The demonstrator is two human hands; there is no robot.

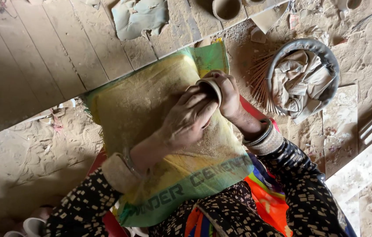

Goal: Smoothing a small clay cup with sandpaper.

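Over the lap, on a yellow and green woven sack [151, 101] spread as a work cover, a small unfired clay cup [211, 86] is held between both hands. The cup is tilted on its side, its open rim turned up and toward the left of the view, its axis running roughly from the right hand toward the left. The right hand [229, 94] is closed around the cup's body from the far side, thumb and fingers wrapped on the wall; the base is hidden in the palm. The left hand [189, 119] is laid against the cup's near side and mouth, fingers bent together over the rim; whether a tool or rag is pinched beneath them cannot be told. Both hands are thus brought together on the one piece, touching each other at the cup, with the right hand serving as the holder and the left lying just below and nearer the body. Pale clay dust is scattered on the sack beneath the hands. Bangles [263, 139] are worn at the right wrist. To the right, well apart from the hands, a grey metal bowl [310, 43] holding a crumpled cloth [300, 79] is set on the dusty ground, with a bundle of thin sticks [260, 81] just beside its rim. Further clay cups [226, 8] are stood on the wooden planks [63, 48] beyond the sack.
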